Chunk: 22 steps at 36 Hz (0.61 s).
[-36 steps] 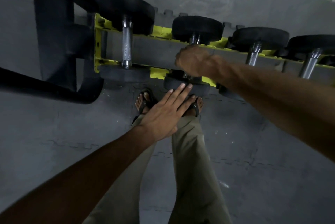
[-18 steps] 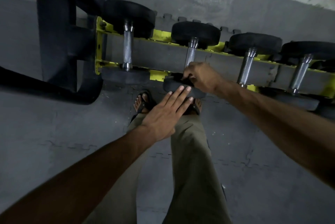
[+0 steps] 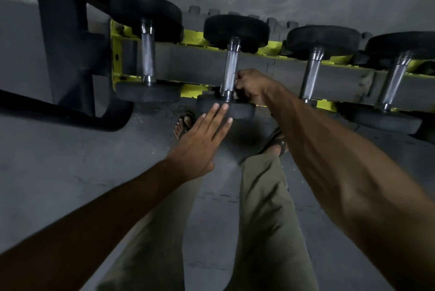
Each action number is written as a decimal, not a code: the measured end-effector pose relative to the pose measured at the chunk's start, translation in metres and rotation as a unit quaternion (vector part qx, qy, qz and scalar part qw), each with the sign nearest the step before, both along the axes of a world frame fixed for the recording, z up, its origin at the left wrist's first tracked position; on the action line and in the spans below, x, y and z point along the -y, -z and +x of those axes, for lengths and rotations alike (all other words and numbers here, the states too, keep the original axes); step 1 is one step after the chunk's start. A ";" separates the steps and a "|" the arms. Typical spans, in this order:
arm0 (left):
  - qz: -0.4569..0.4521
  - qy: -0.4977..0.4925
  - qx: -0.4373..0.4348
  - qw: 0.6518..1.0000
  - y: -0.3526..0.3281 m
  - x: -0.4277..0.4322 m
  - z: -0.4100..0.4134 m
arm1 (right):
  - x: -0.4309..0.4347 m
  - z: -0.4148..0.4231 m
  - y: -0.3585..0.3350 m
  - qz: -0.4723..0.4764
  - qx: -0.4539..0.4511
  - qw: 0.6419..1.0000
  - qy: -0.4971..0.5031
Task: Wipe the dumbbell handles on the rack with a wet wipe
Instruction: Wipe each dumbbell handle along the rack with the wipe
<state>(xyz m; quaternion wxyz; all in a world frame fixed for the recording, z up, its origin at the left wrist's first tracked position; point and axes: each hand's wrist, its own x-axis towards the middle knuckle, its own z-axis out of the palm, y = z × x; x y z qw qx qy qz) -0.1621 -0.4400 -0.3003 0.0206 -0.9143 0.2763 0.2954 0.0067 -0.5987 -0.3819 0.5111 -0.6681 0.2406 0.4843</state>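
Chrome handle (image 3: 231, 68) now shows almost bare: the right hand (image 3: 250, 84) has slid to its near end, fingers curled there, wipe unseen, while the left hand (image 3: 200, 143) stays flat, fingers resting on the near weight (image 3: 242, 110).

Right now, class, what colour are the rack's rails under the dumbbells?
Yellow: the rack rails show best in the head view.

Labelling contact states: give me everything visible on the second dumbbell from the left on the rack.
The second dumbbell from the left lies across the yellow metal rack, with a shiny, finely textured steel handle between two round black rubber-looking heads, far head higher in view. The right hand curls against the handle's near end; no wipe is discernible. The left hand, fingers straight, rests its fingertips on the near head.
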 end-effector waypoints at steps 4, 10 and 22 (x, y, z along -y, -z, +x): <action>-0.012 -0.031 0.003 0.999 -0.005 0.005 0.001 | 0.004 -0.009 0.002 -0.018 0.023 0.999 0.027; -0.028 -0.056 0.020 0.998 -0.007 0.012 0.001 | 0.014 -0.015 -0.004 -0.053 0.059 0.997 0.025; -0.088 0.001 0.023 0.996 0.003 0.093 0.026 | 0.094 -0.006 -0.037 0.022 0.187 0.981 0.045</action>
